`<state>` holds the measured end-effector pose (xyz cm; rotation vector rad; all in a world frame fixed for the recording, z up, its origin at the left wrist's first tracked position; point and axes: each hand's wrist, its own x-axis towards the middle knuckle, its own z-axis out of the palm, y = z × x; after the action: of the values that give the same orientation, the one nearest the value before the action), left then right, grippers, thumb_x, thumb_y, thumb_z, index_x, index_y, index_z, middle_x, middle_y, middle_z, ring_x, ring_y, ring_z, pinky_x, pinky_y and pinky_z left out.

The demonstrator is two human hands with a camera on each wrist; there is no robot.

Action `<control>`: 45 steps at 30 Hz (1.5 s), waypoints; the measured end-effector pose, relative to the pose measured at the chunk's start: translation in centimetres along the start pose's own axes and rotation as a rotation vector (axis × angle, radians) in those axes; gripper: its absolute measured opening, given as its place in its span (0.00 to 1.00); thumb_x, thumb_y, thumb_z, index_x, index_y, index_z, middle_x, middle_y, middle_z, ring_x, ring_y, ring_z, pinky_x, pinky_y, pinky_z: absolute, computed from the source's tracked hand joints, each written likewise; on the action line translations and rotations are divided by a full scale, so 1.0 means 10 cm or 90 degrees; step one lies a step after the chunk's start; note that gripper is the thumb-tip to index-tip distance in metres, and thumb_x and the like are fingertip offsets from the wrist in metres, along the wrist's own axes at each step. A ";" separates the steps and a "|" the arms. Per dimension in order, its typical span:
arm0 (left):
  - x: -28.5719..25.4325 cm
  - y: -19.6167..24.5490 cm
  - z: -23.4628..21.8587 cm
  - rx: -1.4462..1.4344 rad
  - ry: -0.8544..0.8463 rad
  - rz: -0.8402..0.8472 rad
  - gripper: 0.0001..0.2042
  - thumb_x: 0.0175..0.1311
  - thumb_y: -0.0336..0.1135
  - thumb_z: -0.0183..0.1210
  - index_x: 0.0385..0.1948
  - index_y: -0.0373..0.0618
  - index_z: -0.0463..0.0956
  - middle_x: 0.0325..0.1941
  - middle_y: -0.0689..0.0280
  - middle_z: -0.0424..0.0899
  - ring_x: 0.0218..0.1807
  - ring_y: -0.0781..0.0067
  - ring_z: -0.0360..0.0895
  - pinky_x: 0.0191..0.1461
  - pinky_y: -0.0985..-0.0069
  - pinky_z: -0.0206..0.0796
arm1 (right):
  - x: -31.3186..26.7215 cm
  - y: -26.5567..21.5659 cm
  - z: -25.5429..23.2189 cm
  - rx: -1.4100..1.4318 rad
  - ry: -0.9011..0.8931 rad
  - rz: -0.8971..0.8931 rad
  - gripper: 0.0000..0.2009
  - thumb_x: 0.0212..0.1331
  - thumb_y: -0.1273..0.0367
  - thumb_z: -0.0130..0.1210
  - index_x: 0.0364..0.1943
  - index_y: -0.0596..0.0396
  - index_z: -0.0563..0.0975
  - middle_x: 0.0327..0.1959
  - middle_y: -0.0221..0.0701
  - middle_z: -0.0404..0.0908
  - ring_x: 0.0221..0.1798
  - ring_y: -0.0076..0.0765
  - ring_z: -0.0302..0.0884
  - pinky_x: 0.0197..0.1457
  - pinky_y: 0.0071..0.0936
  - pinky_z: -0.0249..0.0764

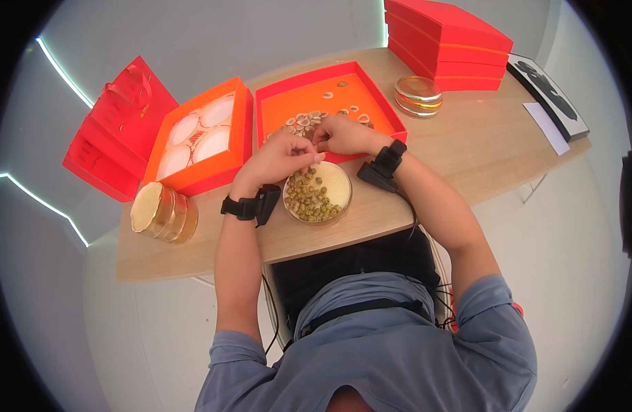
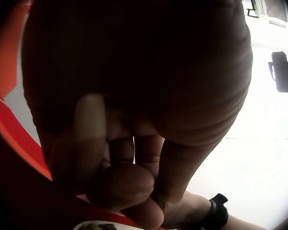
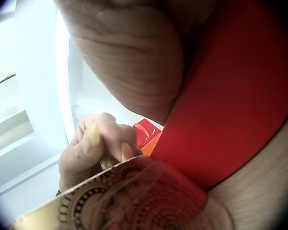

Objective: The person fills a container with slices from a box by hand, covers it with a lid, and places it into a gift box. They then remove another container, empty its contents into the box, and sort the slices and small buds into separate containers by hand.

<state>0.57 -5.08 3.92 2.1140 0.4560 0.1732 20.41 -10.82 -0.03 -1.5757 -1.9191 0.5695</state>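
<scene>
My left hand (image 1: 278, 163) is over the far-left rim of a round tub (image 1: 338, 184), thumb and fingers pinching a small greenish-gold nugget (image 3: 106, 163). The tub has a cream-coloured inside and holds many green-brown nuggets (image 1: 308, 199), heaped at its left and near side. Just beyond, my right hand (image 1: 347, 135) reaches over the near edge of a shallow red tray (image 1: 371, 93) with an orange floor. Its fingers are bent close to the left hand, beside a pile of pale, brown-rimmed flat pieces (image 1: 302, 122). I cannot tell whether the right fingertips hold anything.
Left of the tray stands an orange-red box (image 1: 244, 117) with four round white compartments, and a red gift bag (image 1: 117, 123). A gold jar (image 1: 175, 216) is at the table's left. Stacked red boxes (image 1: 460, 51), a glassy round container (image 1: 418, 96) and a framed picture (image 1: 549, 96) stand right.
</scene>
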 end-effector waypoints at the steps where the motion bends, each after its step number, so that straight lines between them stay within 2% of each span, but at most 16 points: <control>1: 0.01 -0.02 0.00 -0.009 -0.002 0.007 0.07 0.62 0.32 0.64 0.29 0.37 0.82 0.23 0.72 0.80 0.26 0.87 0.74 0.29 0.86 0.63 | 0.00 -0.01 0.00 -0.002 0.001 0.000 0.08 0.56 0.69 0.63 0.35 0.59 0.83 0.28 0.37 0.84 0.32 0.30 0.81 0.38 0.28 0.75; 8: 0.01 -0.02 -0.01 0.020 0.008 0.018 0.07 0.63 0.31 0.63 0.30 0.36 0.82 0.25 0.71 0.82 0.27 0.87 0.75 0.32 0.84 0.67 | -0.02 -0.04 -0.01 0.012 0.012 -0.003 0.06 0.55 0.69 0.63 0.32 0.58 0.84 0.28 0.37 0.84 0.32 0.33 0.81 0.38 0.30 0.75; 14: 0.04 -0.11 -0.07 0.044 0.160 0.031 0.05 0.62 0.28 0.62 0.32 0.36 0.82 0.24 0.70 0.82 0.28 0.86 0.76 0.32 0.84 0.68 | -0.02 -0.06 -0.02 -0.003 -0.004 0.008 0.07 0.56 0.69 0.62 0.34 0.58 0.83 0.28 0.35 0.84 0.33 0.29 0.80 0.39 0.27 0.75; 17: 0.05 -0.11 -0.08 0.112 0.229 -0.002 0.04 0.61 0.25 0.61 0.34 0.35 0.82 0.24 0.68 0.82 0.27 0.83 0.77 0.31 0.82 0.70 | 0.00 0.00 0.00 0.009 -0.007 -0.003 0.06 0.56 0.71 0.61 0.34 0.59 0.83 0.28 0.34 0.84 0.33 0.29 0.80 0.39 0.27 0.75; 20: 0.11 -0.28 -0.11 0.192 0.295 0.037 0.05 0.59 0.23 0.60 0.36 0.33 0.81 0.25 0.65 0.83 0.27 0.81 0.78 0.31 0.79 0.73 | 0.02 0.04 0.02 0.013 0.002 -0.013 0.05 0.56 0.73 0.60 0.35 0.60 0.83 0.28 0.34 0.84 0.34 0.28 0.80 0.40 0.26 0.75; 23: 0.13 -0.34 -0.12 0.231 0.281 0.031 0.07 0.58 0.22 0.61 0.37 0.33 0.81 0.28 0.63 0.84 0.27 0.78 0.79 0.34 0.78 0.75 | 0.02 0.04 0.02 0.017 0.007 -0.014 0.06 0.55 0.76 0.58 0.36 0.61 0.82 0.29 0.35 0.84 0.34 0.28 0.81 0.40 0.26 0.75; 27: 0.21 -0.43 -0.08 0.173 0.214 0.010 0.09 0.56 0.22 0.62 0.39 0.35 0.81 0.31 0.62 0.84 0.31 0.77 0.79 0.39 0.78 0.74 | 0.02 0.08 0.04 0.085 0.021 -0.006 0.09 0.53 0.80 0.55 0.38 0.62 0.82 0.31 0.35 0.84 0.35 0.27 0.80 0.42 0.25 0.76; 30: 0.18 -0.29 -0.04 0.167 0.183 0.015 0.10 0.55 0.22 0.63 0.39 0.36 0.81 0.32 0.62 0.84 0.34 0.78 0.79 0.41 0.78 0.74 | 0.05 0.15 0.05 0.171 -0.011 0.002 0.11 0.53 0.82 0.53 0.40 0.62 0.82 0.33 0.34 0.84 0.37 0.26 0.80 0.44 0.24 0.76; 35: 0.17 -0.20 -0.05 0.182 0.142 -0.008 0.10 0.52 0.21 0.64 0.37 0.35 0.82 0.33 0.63 0.84 0.35 0.78 0.79 0.42 0.78 0.73 | 0.04 0.07 0.00 0.165 -0.056 0.009 0.13 0.54 0.82 0.52 0.43 0.62 0.81 0.34 0.33 0.84 0.38 0.24 0.80 0.45 0.23 0.76; 39: 0.21 -0.36 -0.07 0.242 0.191 0.017 0.09 0.51 0.21 0.64 0.35 0.35 0.82 0.32 0.61 0.85 0.34 0.75 0.81 0.40 0.76 0.74 | 0.06 0.09 0.04 0.092 -0.053 -0.013 0.12 0.57 0.81 0.53 0.44 0.63 0.81 0.35 0.32 0.84 0.40 0.24 0.80 0.48 0.23 0.75; 44: 0.13 -0.29 -0.10 0.321 0.212 -0.028 0.08 0.53 0.21 0.63 0.36 0.34 0.82 0.31 0.58 0.86 0.34 0.73 0.83 0.39 0.74 0.75 | 0.04 0.09 -0.01 0.151 -0.087 -0.025 0.11 0.59 0.80 0.53 0.45 0.62 0.80 0.38 0.32 0.84 0.42 0.24 0.79 0.50 0.23 0.74; 45: 0.14 -0.29 -0.10 0.283 0.217 -0.026 0.08 0.53 0.21 0.63 0.36 0.34 0.82 0.32 0.58 0.86 0.34 0.73 0.83 0.40 0.75 0.75 | 0.05 0.12 -0.01 0.167 -0.090 -0.031 0.11 0.59 0.80 0.53 0.45 0.62 0.80 0.39 0.32 0.84 0.42 0.24 0.79 0.50 0.23 0.74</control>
<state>0.80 -2.36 1.95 2.5161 0.7982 0.4471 21.23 -10.08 -0.67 -1.3502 -1.8894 0.8924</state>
